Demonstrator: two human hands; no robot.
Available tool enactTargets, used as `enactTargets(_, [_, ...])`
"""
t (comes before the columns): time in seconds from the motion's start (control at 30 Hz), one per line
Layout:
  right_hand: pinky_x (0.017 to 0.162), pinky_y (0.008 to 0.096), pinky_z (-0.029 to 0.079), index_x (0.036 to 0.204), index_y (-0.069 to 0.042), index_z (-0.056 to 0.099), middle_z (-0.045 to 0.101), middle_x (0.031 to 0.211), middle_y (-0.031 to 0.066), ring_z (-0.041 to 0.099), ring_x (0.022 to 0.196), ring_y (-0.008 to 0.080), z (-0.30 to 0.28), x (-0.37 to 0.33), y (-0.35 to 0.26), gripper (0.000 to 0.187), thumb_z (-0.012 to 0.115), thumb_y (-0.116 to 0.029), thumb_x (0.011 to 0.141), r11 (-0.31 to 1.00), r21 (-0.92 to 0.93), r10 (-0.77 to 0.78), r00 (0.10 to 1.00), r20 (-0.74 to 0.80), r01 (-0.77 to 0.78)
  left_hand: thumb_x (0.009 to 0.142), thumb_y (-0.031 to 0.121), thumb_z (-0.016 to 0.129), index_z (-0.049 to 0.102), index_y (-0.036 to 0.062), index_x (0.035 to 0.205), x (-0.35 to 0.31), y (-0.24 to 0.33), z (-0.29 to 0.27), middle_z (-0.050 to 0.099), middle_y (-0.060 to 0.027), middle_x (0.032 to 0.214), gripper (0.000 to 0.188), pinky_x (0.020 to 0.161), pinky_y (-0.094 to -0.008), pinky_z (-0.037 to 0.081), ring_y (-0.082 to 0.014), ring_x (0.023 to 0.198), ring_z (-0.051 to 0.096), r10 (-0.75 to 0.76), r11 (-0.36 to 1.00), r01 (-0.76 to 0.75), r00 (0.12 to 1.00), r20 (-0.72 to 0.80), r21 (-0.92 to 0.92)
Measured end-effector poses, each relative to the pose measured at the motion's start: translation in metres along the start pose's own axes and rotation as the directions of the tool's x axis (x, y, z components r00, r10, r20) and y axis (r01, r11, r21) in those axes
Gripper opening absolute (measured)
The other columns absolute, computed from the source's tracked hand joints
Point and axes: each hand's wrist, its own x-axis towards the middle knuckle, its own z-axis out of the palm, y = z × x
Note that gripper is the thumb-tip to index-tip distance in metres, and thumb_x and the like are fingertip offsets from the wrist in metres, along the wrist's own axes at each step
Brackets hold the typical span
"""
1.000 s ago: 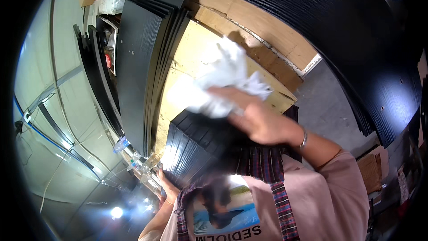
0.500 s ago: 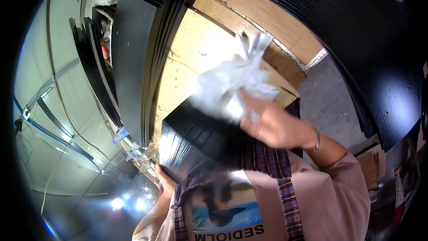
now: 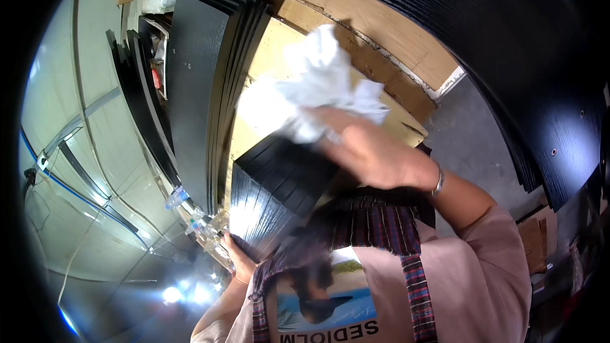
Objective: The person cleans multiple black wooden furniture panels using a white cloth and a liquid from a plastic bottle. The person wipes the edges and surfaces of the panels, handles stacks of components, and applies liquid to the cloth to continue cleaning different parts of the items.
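Observation:
A white cloth [image 3: 318, 82] is bunched in my right hand [image 3: 372, 152], whose fingers are closed on it and smeared by motion. The cloth hangs over the far end of a stack of black wood-grain boards [image 3: 283, 171] lying in front of my body. My left hand [image 3: 238, 259] grips the near left edge of that stack; part of its fingers is hidden behind the boards. Beside that hand are several small clear plastic pieces [image 3: 213, 228]. Beneath the stack and the cloth is a pale yellow wooden surface [image 3: 257, 76].
Several dark panels [image 3: 197, 57] stand on edge at the left, with narrow black strips [image 3: 136, 82] beyond them. Large black drilled panels [image 3: 527, 70] fill the far right. Grey floor [image 3: 473, 133] shows between. A cardboard box [image 3: 534, 241] is at the lower right.
My right hand and the white cloth have moved left and away from me, showing more of the black boards' top. My left hand stays at the stack's edge.

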Motion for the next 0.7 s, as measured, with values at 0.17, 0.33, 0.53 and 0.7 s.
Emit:
enactTargets(0.17, [0.110,0.0428,0.042,0.138,0.002,0.050,0.058,0.131,0.0284,0.055,0.127,0.0356,-0.015,0.018,-0.022,0.048,0.041,-0.033,0.106,0.947,0.018,0.296,0.897,0.328,-0.319,0.069,0.058,0.081,0.021,-0.0132,0.149,0.002,-0.001,-0.001,0.031,-0.0346,0.148,0.122,0.118,-0.0532,0.020,-0.0494,0.139,0.030,0.002,1.000,-0.002,1.000,-0.002,0.006])
enactTargets(0.33, [0.119,0.0445,0.033,0.147,-0.007,0.044,0.045,0.152,0.0178,0.043,0.140,0.0335,0.005,0.028,-0.013,0.047,0.040,-0.028,0.106,0.991,0.079,-0.125,0.974,0.190,0.112,0.070,0.058,0.080,0.021,-0.0133,0.149,0.002,-0.003,0.003,0.030,-0.0348,0.149,0.122,0.118,-0.0536,0.019,-0.0496,0.139,0.030,-0.001,1.000,0.001,1.000,0.001,0.007])
enactTargets(0.53, [0.077,0.0438,0.045,0.110,0.002,0.057,0.064,0.088,0.0217,0.059,0.079,0.0336,-0.026,0.006,0.017,0.031,0.046,-0.026,0.104,0.915,-0.067,0.404,0.900,0.163,-0.399,0.070,0.058,0.080,0.020,-0.0134,0.150,0.004,-0.001,0.002,0.030,-0.0350,0.149,0.123,0.118,-0.0541,0.019,-0.0499,0.140,0.029,0.011,1.000,-0.011,1.000,-0.001,0.022])
enactTargets(0.7, [0.080,0.0308,0.046,0.120,0.001,0.061,0.066,0.094,0.0094,0.060,0.085,0.0163,-0.039,-0.066,0.009,0.036,0.049,-0.028,0.101,0.886,0.106,0.440,0.890,0.119,-0.452,0.070,0.058,0.080,0.020,-0.0134,0.150,0.001,-0.001,0.002,0.029,-0.0352,0.150,0.123,0.119,-0.0546,0.018,-0.0502,0.140,0.028,0.007,0.999,-0.007,1.000,-0.015,0.037])
